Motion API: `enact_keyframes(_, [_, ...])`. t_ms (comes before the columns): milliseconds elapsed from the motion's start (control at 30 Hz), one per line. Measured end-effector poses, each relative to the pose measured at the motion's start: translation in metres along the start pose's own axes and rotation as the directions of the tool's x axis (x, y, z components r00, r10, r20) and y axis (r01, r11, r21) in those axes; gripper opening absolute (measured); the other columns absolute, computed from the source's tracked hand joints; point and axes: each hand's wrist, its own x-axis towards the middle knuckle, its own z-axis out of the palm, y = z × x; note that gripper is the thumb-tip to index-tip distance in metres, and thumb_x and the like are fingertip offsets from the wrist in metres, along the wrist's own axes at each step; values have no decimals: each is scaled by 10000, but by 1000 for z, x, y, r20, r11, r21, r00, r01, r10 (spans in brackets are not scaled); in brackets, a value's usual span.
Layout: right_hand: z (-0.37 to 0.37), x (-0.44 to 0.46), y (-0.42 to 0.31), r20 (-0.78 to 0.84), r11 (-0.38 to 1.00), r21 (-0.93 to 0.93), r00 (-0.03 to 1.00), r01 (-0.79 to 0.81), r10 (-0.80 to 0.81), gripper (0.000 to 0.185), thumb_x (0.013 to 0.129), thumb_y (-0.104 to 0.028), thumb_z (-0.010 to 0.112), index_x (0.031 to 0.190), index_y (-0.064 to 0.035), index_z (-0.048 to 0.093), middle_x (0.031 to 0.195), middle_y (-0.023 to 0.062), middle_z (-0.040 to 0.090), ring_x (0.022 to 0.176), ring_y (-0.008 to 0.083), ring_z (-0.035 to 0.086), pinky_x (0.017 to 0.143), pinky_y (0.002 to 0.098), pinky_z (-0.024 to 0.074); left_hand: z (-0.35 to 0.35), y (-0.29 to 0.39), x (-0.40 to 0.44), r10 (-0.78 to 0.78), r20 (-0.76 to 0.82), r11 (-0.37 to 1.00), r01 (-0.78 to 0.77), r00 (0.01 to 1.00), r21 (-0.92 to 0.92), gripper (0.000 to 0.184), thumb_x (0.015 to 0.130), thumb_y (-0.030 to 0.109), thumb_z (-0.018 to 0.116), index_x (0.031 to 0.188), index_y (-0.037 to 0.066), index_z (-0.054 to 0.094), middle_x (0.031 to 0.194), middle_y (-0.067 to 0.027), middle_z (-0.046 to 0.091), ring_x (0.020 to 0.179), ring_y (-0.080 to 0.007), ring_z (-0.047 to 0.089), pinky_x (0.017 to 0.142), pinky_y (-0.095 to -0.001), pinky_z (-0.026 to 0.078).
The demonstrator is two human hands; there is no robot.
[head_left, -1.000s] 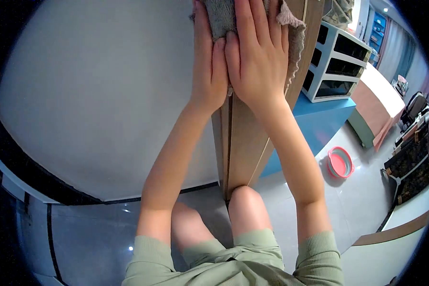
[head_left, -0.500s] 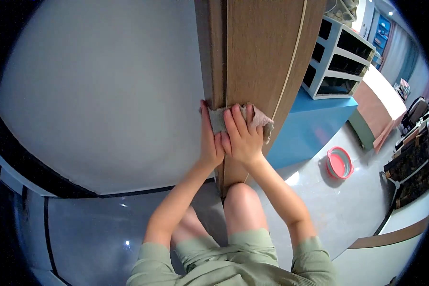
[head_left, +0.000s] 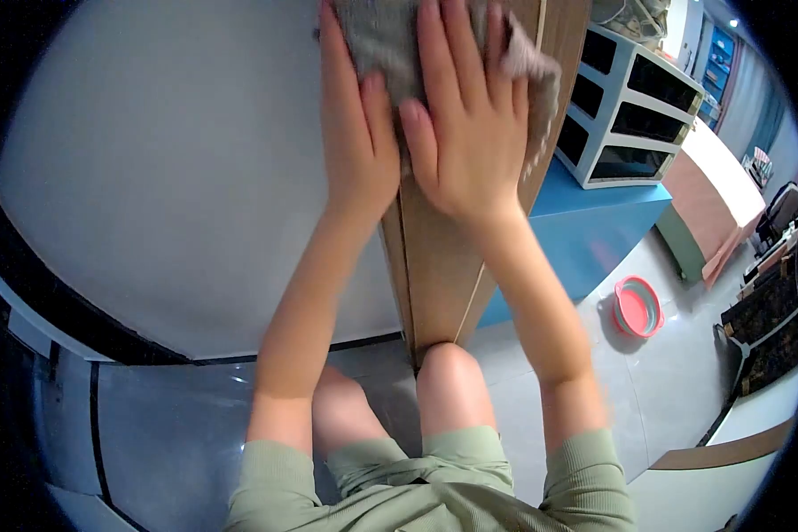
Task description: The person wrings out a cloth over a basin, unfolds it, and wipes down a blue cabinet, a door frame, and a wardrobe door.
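A grey cleaning cloth (head_left: 379, 44) with a pinkish folded corner lies pressed to the brown wooden door frame (head_left: 434, 266), high up in the view. My right hand (head_left: 474, 124) holds it down against the wood, palm flat and fingers spread over it. On the left edge of the frame, my left hand (head_left: 355, 142) keeps hold of the same cloth, its fingers pointing up along the side by the white wall. Both thumbs are close together near the middle. The top of the cloth runs out of view.
To the right, a white drawer unit (head_left: 634, 111) with dark fronts stands on a blue cabinet (head_left: 585, 239). A pink and grey basin (head_left: 638, 308) sits on the tiled floor (head_left: 594, 390). The white wall (head_left: 186, 195) fills the left. My knees are close to the frame's base.
Both hands have slid up the door frame with the cloth, and my arms are stretched out further. The cloth appears spread wider under the hands.
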Motion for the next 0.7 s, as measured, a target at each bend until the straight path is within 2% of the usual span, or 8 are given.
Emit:
enact_keyframes(133, [-10, -89, -11, 227, 994, -4, 968, -111, 109, 521, 830, -338, 443, 1321, -167, 414, 1378, 39, 370, 1288, 297, 303, 926, 398, 326, 2, -7, -94, -102, 31, 986, 97, 994, 136, 573, 910, 170, 314, 1373, -66, 75, 1428, -261, 111, 1322, -398, 135, 1076, -431, 137])
enact_keyframes(233, [-6, -155, -20, 263, 992, -31, 957, -121, 125, 479, 821, -324, 473, 1282, -196, 469, 1354, 19, 405, 1280, 275, 323, 915, 377, 337, 2, -17, -173, -145, 82, 971, 126, 986, 203, 592, 907, 198, 324, 1371, -72, 75, 1413, -294, 105, 1310, -436, 134, 1067, -478, 135])
enact_keyframes(333, [-6, -170, -23, 239, 992, -5, 963, -129, 126, 482, 815, -317, 478, 1281, -195, 470, 1351, 21, 408, 1275, 272, 332, 915, 374, 336, -3, -17, -189, -102, 138, 946, 54, 985, 319, 595, 902, 201, 338, 1372, -67, 92, 1407, -301, 113, 1304, -445, 143, 1058, -501, 145])
enact_keyframes(433, [-13, -129, -15, 277, 989, -62, 950, -134, 146, 518, 810, -315, 473, 1305, -165, 435, 1365, 48, 385, 1280, 278, 321, 940, 376, 322, -2, -7, -129, 13, 194, 865, -108, 981, 490, 592, 894, 184, 348, 1374, -62, 105, 1418, -288, 82, 1313, -437, 109, 1059, -506, 124])
enact_keyframes(500, [-14, -79, -1, 147, 990, -69, 980, -125, 134, 557, 809, -311, 461, 1326, -116, 391, 1381, 81, 356, 1287, 292, 302, 978, 396, 295, 0, 8, -71, 100, 224, 775, -217, 969, 594, 584, 892, 180, 353, 1376, -54, 125, 1434, -258, 73, 1322, -427, 84, 1064, -507, 101])
enact_keyframes(567, [-11, -33, 17, -11, 998, -27, 998, -56, 55, 573, 809, -296, 449, 1334, -81, 367, 1391, 104, 333, 1288, 317, 287, 1004, 422, 267, 3, 20, -25, 177, 249, 665, -302, 952, 683, 564, 889, 193, 374, 1371, -33, 189, 1442, -209, 130, 1315, -422, 125, 1060, -511, 126])
enact_keyframes(667, [-25, 9, 32, 83, 987, 161, 997, -11, -2, 523, 872, -187, 367, 1347, 15, 284, 1394, 213, 267, 1306, 359, 224, 1066, 420, 167, 18, 28, 7, 250, 236, 540, -337, 939, 771, 546, 884, 208, 382, 1359, -22, 242, 1443, -169, 173, 1306, -422, 158, 1050, -519, 155])
enact_keyframes(700, [-23, 7, 36, 41, 984, 176, 999, -3, -4, 540, 849, -218, 392, 1342, -12, 312, 1395, 181, 285, 1299, 350, 244, 1047, 425, 197, 23, 29, 11, 276, 224, 497, -338, 935, 799, 544, 882, 213, 384, 1355, -21, 253, 1443, -162, 182, 1303, -423, 164, 1047, -524, 163])
